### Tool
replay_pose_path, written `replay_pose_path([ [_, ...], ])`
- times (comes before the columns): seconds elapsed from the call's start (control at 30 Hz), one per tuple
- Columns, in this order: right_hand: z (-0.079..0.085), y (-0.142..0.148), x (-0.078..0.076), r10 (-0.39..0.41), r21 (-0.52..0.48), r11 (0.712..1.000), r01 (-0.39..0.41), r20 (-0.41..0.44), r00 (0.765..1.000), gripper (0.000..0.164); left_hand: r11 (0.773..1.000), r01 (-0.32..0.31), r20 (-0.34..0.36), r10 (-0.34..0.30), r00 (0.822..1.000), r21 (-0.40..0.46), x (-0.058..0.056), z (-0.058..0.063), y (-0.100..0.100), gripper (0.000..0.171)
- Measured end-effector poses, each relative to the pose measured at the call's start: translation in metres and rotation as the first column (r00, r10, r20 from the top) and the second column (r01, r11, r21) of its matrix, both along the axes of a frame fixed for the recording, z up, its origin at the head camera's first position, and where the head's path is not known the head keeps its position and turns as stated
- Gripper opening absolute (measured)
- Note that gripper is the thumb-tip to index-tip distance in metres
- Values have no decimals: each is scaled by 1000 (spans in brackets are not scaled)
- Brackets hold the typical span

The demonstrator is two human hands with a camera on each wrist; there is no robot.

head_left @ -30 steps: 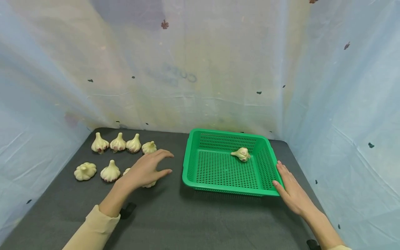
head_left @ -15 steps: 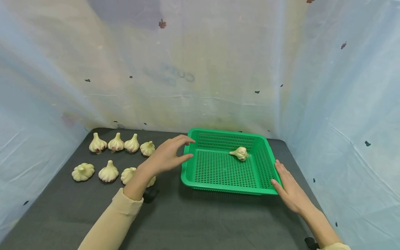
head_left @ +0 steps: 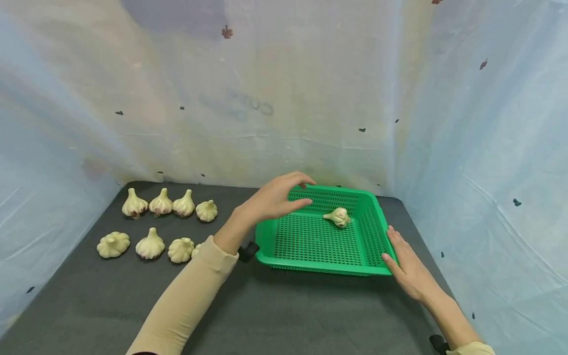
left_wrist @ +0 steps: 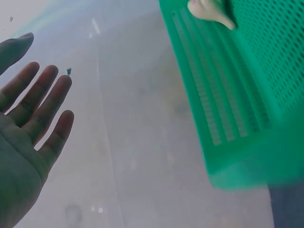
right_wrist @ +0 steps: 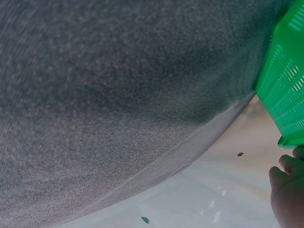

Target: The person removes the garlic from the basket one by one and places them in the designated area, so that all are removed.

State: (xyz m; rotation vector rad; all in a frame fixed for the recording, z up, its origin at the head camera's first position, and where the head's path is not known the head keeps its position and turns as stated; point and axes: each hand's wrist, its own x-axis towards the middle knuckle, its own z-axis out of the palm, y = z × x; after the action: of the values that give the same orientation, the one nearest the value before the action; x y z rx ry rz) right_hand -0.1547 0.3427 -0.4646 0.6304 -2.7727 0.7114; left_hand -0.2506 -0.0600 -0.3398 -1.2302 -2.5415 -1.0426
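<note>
A green plastic basket (head_left: 319, 268) stands on the dark table with one garlic bulb (head_left: 339, 217) lying inside, its stem pointing left. Over the basket's back left part hovers my left hand (head_left: 277, 197), fingers spread from the thumb and nothing between them. In the left wrist view that hand (left_wrist: 35, 118) shows its palm bare, apart from the basket (left_wrist: 194, 99). My right hand (head_left: 410, 271) rests with extended fingers on the basket's right rim. The right wrist view catches only part of this hand (right_wrist: 289, 190) at the basket's edge (right_wrist: 287, 95).
Several garlic bulbs stand in two rows at the table's left, among them one in the back row (head_left: 134, 203) and one in the front row (head_left: 150, 244). My left sleeve partly hides the rightmost front bulb (head_left: 196, 250). Pale plastic sheeting (head_left: 284, 98) walls the table's back and sides.
My left hand has moved right, from above the garlic rows to over the basket, carrying nothing. The right hand stays at the basket's rim. The head view has shifted slightly.
</note>
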Motion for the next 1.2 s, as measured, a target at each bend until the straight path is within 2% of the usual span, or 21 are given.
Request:
replay_pose_path([
  [0.17, -1, -1, -2, 4, -4, 1000, -4, -3, 1000, 68, 999, 31, 3, -31, 1000, -21, -18, 9, 27, 43],
  [0.33, -2, 0, -3, 7, -6, 1000, -7, -12, 1000, 68, 999, 48, 8, -48, 999, -18, -39, 8, 54, 42],
  [0.5, -3, 1, -3, 4, -5, 1000, -4, -6, 1000, 69, 995, 81, 78, -76, 994, -56, -60, -9, 79, 42],
  [0.7, 0, 0, -2, 7, -13, 1000, -7, -4, 1000, 68, 983, 82, 144, -58, 988, -167, -81, -36, 101, 42],
  [0.8, 1, 0, -2, 6, -16, 1000, -6, -7, 1000, 68, 966, 76, 155, -38, 987, -247, -89, -51, 110, 44],
  [0.93, -1, 1, -2, 7, -11, 1000, -7, -8, 1000, 68, 920, 70, 138, -18, 990, -385, -94, -69, 121, 45],
  [1.03, -1, 1, -2, 9, -10, 1000, -9, -13, 1000, 68, 888, 73, 140, -10, 990, -453, -93, -76, 129, 46],
  [1.2, 0, 2, -4, 10, -10, 1000, -11, -11, 1000, 68, 860, 75, 138, -5, 990, -505, -92, -85, 138, 49],
])
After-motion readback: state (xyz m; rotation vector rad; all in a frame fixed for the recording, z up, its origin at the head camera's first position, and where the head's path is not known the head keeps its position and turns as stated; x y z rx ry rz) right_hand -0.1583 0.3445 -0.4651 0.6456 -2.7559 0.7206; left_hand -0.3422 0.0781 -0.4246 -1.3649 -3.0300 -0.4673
